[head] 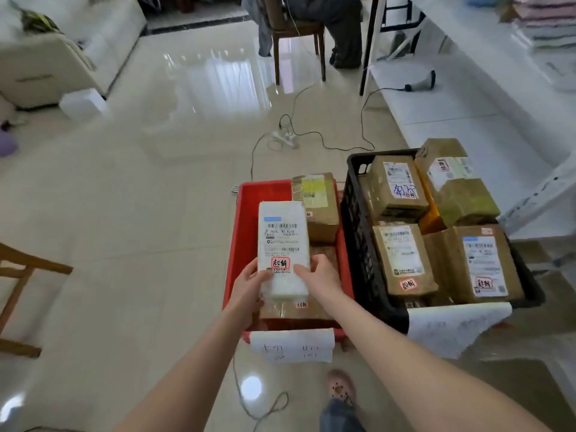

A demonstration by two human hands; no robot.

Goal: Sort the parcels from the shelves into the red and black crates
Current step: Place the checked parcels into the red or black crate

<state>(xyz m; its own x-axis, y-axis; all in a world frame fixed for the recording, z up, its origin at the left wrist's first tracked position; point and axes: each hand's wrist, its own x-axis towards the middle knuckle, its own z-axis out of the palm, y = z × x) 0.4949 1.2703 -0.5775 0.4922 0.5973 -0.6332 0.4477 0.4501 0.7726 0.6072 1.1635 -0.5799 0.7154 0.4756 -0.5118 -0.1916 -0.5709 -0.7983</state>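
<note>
A white parcel (pixel 282 241) with a barcode label and a red-framed sticker hangs over the red crate (pixel 246 232). My left hand (pixel 249 286) grips its near left edge and my right hand (pixel 321 274) grips its near right edge. Under and behind it in the red crate lie brown cardboard boxes (pixel 321 210). Right of it stands the black crate (pixel 355 219), filled with several labelled brown boxes (pixel 402 254). Each crate has a white paper sign (pixel 293 346) hanging from its near rim.
Cables and a power strip (pixel 285 137) lie on the glossy floor beyond the crates. A white shelf unit (pixel 486 98) runs along the right. A chair with a seated person (pixel 299 32) is at the back, a sofa (pixel 62 57) far left, and a wooden stool (pixel 18 282) at the left edge.
</note>
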